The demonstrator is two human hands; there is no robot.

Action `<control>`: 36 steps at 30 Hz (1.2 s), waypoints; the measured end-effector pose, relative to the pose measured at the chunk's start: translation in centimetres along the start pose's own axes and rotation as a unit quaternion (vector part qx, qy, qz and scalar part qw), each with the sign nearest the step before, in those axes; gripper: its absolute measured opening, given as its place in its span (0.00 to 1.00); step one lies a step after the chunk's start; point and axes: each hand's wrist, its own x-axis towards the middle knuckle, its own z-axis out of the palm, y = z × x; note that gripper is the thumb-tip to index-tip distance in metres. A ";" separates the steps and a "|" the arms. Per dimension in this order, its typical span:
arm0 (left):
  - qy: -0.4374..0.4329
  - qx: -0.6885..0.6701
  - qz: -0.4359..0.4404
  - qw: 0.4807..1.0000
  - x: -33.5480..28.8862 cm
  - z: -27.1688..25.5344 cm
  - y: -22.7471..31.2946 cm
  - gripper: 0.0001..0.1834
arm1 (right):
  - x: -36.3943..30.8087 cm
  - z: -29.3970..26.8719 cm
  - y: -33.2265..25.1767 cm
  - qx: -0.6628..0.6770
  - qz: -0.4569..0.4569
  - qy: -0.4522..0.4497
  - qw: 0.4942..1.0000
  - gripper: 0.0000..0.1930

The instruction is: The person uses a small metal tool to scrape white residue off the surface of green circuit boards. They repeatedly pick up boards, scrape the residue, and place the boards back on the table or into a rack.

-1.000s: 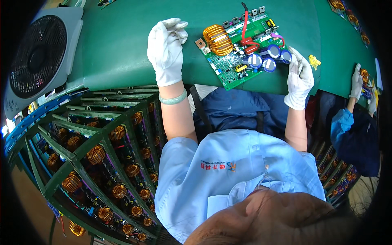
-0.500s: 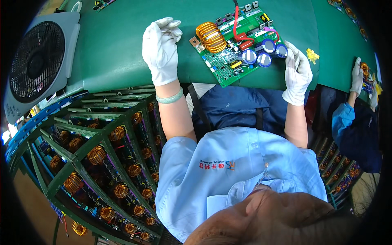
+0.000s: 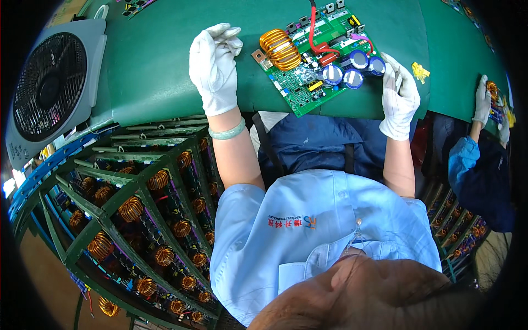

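A green circuit board (image 3: pixel 300 99) lies at an angle on the green-topped table between my hands. On it are a large copper-wound coil (image 3: pixel 280 49), several blue round capacitors (image 3: pixel 353 78), and a red wire (image 3: pixel 313 30) running up past the far edge. My left hand (image 3: pixel 214 71), in a white glove, is raised left of the board, apart from it, fingers loosely bent and holding nothing visible. My right hand (image 3: pixel 400 93), also gloved, is beside the board's right edge. Its fingers are partly extended close to the outermost capacitor; whether they touch it I cannot tell.
A grey box fan (image 3: pixel 52 82) stands at the left. Below it, a green metal rack (image 3: pixel 104 220) holds several boards with copper coils. A crumpled yellow piece (image 3: pixel 421 72) lies right of my right hand. At far right, a co-worker's gloved hand (image 3: pixel 482 102) is beside another coil.
The board and both hands appear very slightly farther left in the picture. Both hands keep nearly the same pose, and nothing is picked up or let go.
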 end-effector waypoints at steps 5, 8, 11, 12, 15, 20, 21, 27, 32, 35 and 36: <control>0.003 0.018 0.004 1.000 -0.1 0.4 0.2 0.23 | 0.1 -0.1 -0.7 -0.023 0.004 -0.007 1.000 0.10; -0.009 0.014 0.004 1.000 0.0 0.2 0.2 0.23 | 0.3 0.1 -1.2 -0.008 0.012 -0.007 1.000 0.10; -0.029 0.003 0.002 1.000 0.1 0.1 0.2 0.22 | 0.3 0.1 -1.6 -0.047 0.000 -0.010 0.999 0.09; -0.034 0.017 -0.004 0.999 0.1 0.1 0.2 0.22 | 0.3 0.0 -1.7 -0.040 0.004 -0.013 0.999 0.09; -0.045 0.089 -0.025 0.995 0.0 0.8 0.3 0.21 | 0.1 -0.2 -1.6 -0.025 0.011 -0.029 0.999 0.09; -0.037 0.208 -0.041 0.977 -0.5 2.7 0.8 0.20 | -0.1 -0.4 -1.9 -0.009 0.021 -0.057 0.998 0.10; -0.035 0.213 -0.036 0.976 -0.5 2.7 0.8 0.20 | -0.2 -0.4 -1.9 -0.008 0.019 -0.057 0.998 0.10; -0.027 0.198 -0.051 0.978 -0.4 2.6 0.8 0.19 | -0.1 -0.1 -1.7 0.019 0.003 -0.027 0.999 0.10; -0.029 0.181 -0.052 0.982 -0.5 2.3 0.6 0.18 | -0.4 0.0 -1.8 0.024 0.006 -0.019 1.000 0.10; -0.032 0.167 -0.049 0.984 -0.5 2.3 0.6 0.18 | -0.4 -0.1 -1.7 0.017 0.003 -0.024 1.000 0.09; -0.034 0.164 -0.048 0.985 -0.5 2.3 0.6 0.18 | -0.4 -0.1 -1.7 0.018 0.001 -0.025 1.000 0.09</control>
